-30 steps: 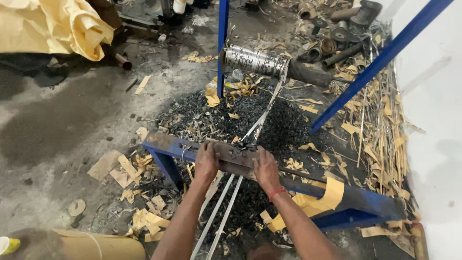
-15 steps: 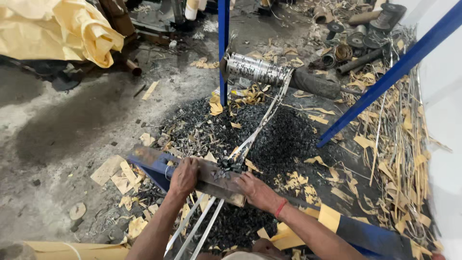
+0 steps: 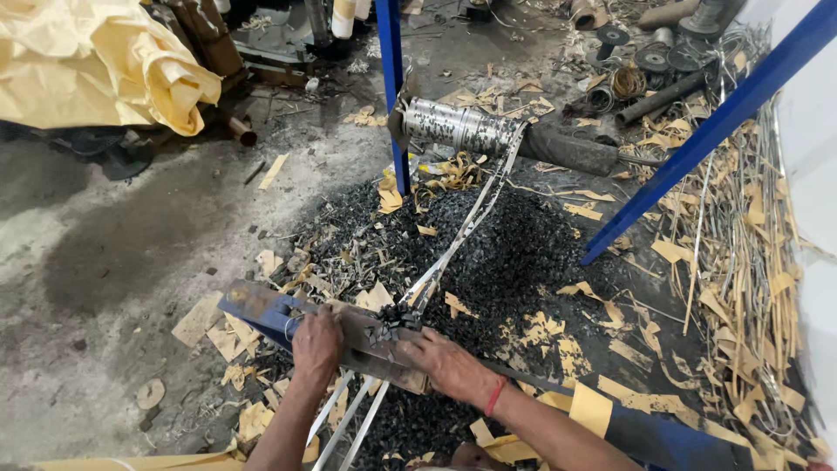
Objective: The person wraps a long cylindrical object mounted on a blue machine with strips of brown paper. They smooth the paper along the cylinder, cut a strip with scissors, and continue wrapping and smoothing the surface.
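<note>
Both hands press flat on a rusty metal plate [image 3: 375, 344] across the blue bar [image 3: 261, 310] — left hand [image 3: 316, 344] and right hand [image 3: 445, 362], fingers spread, nothing pinched — steadying thin, springy, likely sharp-edged metal strips [image 3: 453, 249] best held by their flats.

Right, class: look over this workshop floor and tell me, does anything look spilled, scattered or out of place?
Yes. A heap of dark metal chips spreads over the floor behind the blue bar where both hands rest. Yellow paper scraps and thin strips lie strewn loose around it, mostly to the right.
</note>
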